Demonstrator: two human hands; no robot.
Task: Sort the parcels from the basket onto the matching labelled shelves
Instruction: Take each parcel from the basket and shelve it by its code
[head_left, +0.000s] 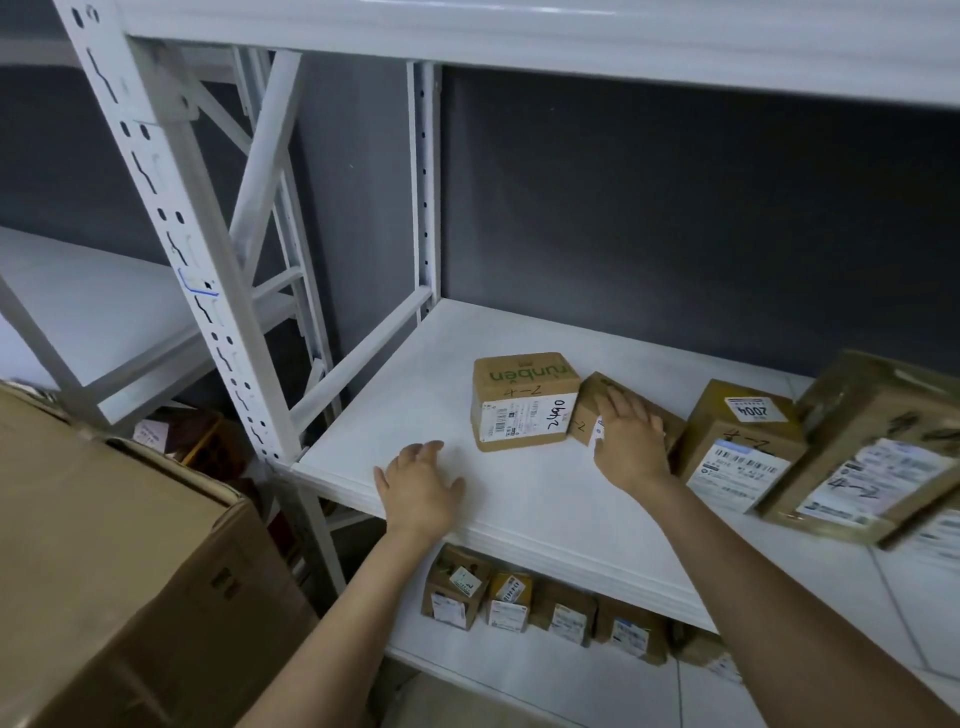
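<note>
Pressing on the small brown cardboard parcel (589, 397), the right hand (631, 441) lies flat over its top. The fingers are spread and fairly straight, with the thumb down beside the white label on its near face; I see no curl round the box. This parcel sits on the white metal shelf (519, 499), wedged between the brown "runben" carton marked 2490 (524, 400) on its left and the taller brown box stickered 2004 (737, 441) on its right. It touches or nearly touches both.

Most of the parcel is hidden under the hand, but its long axis seems to run left to right along the shelf, roughly parallel to the front edge. Its short handwritten end face is turned towards the "runben" carton.

The left hand (418, 486) is well apart, near the shelf's front lip, fingers loose and holding nothing. Whether it touches the shelf I cannot tell. The right hand is therefore the one placed to act.

Any final squaring would likely be a small push back or a twist, and the neighbours leave little room sideways. The basket is out of view.
</note>
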